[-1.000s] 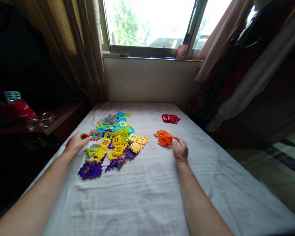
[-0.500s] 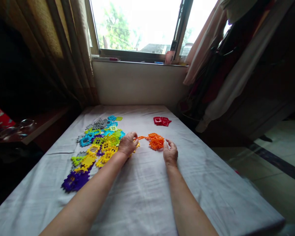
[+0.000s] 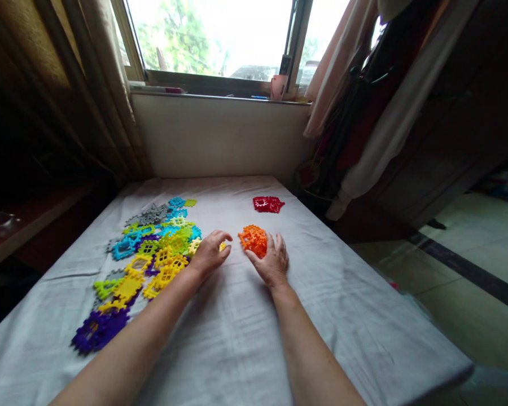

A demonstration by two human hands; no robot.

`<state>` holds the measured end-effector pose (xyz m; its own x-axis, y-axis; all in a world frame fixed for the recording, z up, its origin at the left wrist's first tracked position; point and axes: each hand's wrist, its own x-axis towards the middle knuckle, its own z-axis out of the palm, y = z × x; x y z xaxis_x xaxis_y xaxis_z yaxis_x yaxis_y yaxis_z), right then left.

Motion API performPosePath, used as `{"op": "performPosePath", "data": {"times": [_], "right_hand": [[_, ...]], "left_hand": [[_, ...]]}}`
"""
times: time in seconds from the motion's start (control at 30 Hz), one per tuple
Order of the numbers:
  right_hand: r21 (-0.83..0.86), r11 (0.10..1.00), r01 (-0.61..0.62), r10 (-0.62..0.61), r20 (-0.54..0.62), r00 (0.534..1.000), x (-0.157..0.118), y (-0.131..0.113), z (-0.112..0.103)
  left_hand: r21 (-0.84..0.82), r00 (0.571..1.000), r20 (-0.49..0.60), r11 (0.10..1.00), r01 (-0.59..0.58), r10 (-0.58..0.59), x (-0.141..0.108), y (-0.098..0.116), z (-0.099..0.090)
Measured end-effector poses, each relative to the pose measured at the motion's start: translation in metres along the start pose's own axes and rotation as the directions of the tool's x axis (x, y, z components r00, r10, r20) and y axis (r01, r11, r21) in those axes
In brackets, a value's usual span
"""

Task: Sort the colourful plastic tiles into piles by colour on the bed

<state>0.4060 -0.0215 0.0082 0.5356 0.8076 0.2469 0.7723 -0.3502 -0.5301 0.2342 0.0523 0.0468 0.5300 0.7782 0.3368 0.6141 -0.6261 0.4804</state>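
A small heap of orange interlocking plastic tiles lies on the white-clothed table in front of me. My right hand is cupped against the heap's right side, thumb in front and fingers spread behind, touching the tiles without lifting them. To the left of the heap, my left hand hovers with its fingers curved and apart, holding nothing. Beside and partly behind it lie yellow tiles, next to lime green tiles. Part of the yellow group is hidden by my left hand and forearm.
Red tiles lie at the back right of the table. Grey tiles, blue tiles and purple tiles spread along the left side. A pink cup stands on the windowsill; clothes hang at the right.
The orange strip at my left hand now lies with the heap, and that hand has opened and drawn away. My right hand has come onto the heap. The view has shifted slightly right.
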Motion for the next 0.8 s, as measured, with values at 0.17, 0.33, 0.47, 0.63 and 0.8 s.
{"op": "performPosePath", "data": {"times": [0.17, 0.33, 0.47, 0.63, 0.8], "right_hand": [[-0.201, 0.977, 0.071, -0.033, 0.186, 0.982, 0.016, -0.019, 0.005], [-0.237, 0.961, 0.145, -0.09, 0.226, 0.97, 0.049, -0.035, 0.024], [-0.222, 0.958, 0.179, -0.132, 0.21, 0.969, 0.076, -0.05, 0.046], [-0.208, 0.961, 0.181, -0.144, 0.184, 0.972, 0.118, -0.073, 0.079], [-0.203, 0.955, 0.216, -0.188, 0.146, 0.971, 0.154, -0.086, 0.107]], "left_hand": [[0.11, 0.958, -0.283, 0.991, 0.073, -0.039, -0.064, -0.071, -0.074], [0.073, 0.717, -0.578, 0.85, 0.522, -0.39, -0.12, -0.149, -0.138], [-0.107, 0.546, -0.588, 0.727, 0.678, -0.596, -0.139, -0.186, -0.149], [-0.27, 0.509, -0.522, 0.698, 0.663, -0.685, -0.14, -0.198, -0.139], [-0.301, 0.515, -0.509, 0.703, 0.644, -0.69, -0.146, -0.211, -0.134]]}}
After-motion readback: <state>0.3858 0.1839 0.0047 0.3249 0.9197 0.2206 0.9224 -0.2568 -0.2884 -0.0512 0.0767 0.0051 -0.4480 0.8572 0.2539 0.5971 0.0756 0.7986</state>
